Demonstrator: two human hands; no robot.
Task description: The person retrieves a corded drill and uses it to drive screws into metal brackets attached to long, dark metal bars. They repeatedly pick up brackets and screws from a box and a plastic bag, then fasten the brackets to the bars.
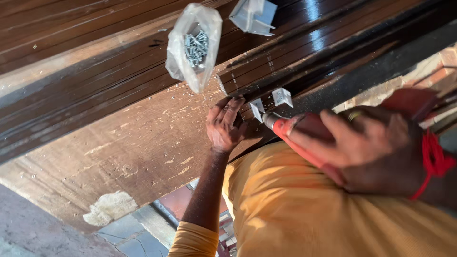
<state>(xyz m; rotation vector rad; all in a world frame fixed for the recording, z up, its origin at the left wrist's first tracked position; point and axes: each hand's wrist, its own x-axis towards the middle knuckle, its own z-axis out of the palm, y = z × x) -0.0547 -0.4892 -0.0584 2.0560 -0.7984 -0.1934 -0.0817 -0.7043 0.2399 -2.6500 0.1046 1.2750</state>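
Observation:
My right hand, with a red thread around the wrist, grips a red power drill. The drill's metal tip points at a small white corner bracket on the edge of a brown wooden panel. My left hand rests on the panel and pinches that bracket in place with its fingertips. A second white bracket sits just to the right, against a dark wooden board.
A clear plastic bag of silver screws lies on the dark boards above my left hand. A clear packet of white brackets lies at the top. My yellow shirt fills the lower right. Grey floor tiles show below the panel.

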